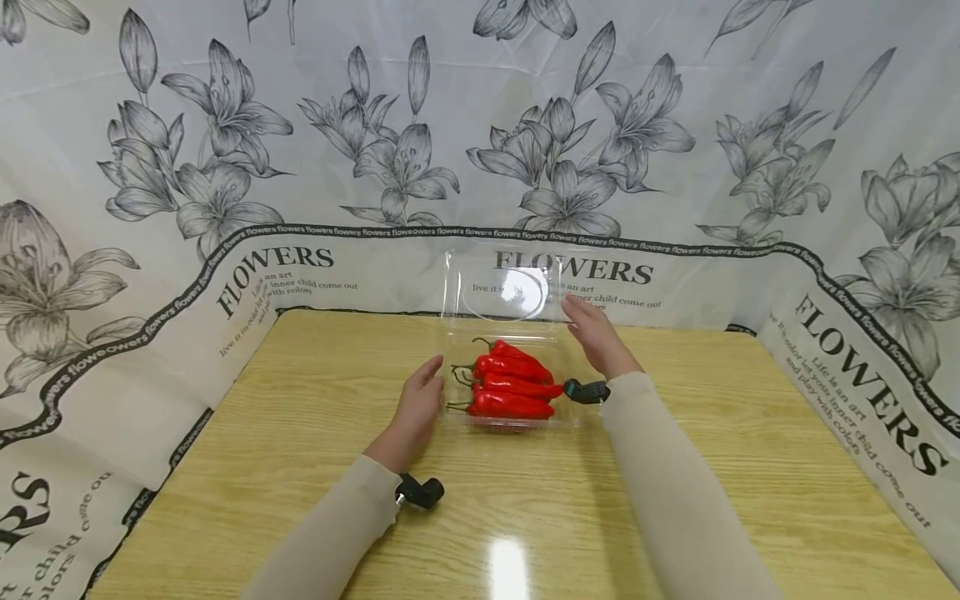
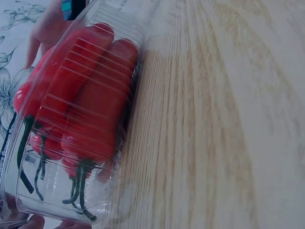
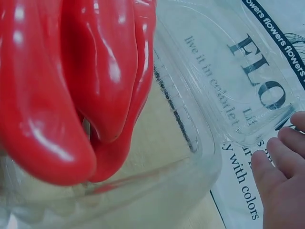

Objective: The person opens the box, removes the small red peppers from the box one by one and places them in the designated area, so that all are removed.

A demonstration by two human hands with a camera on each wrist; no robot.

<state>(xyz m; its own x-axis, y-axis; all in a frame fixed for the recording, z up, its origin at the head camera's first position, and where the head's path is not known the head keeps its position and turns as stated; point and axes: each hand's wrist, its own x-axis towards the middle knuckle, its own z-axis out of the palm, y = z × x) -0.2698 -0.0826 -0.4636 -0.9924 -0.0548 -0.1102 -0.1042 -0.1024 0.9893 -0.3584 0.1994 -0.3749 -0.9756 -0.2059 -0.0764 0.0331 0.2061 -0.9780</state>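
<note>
A clear plastic clamshell box (image 1: 566,408) stands on the table with its hinged lid (image 1: 457,287) raised at the back. Several red peppers (image 1: 510,407) with green stems lie side by side in it, stems toward the left. My left hand (image 1: 416,410) is at the box's left end, its fingers partly hidden; in the left wrist view, fingertips (image 2: 34,222) show at the stem end. Beside the raised lid's right edge is my right hand (image 1: 597,335), fingers extended. In the right wrist view these fingers (image 3: 269,171) appear next to the lid; contact is hard to tell.
The wooden table (image 1: 300,467) extends around the box. A white cloth (image 1: 405,275) printed with flowers and lettering hangs behind the table and along both sides. Small black devices are strapped at both wrists, the right one (image 1: 585,392) close to the box's right end.
</note>
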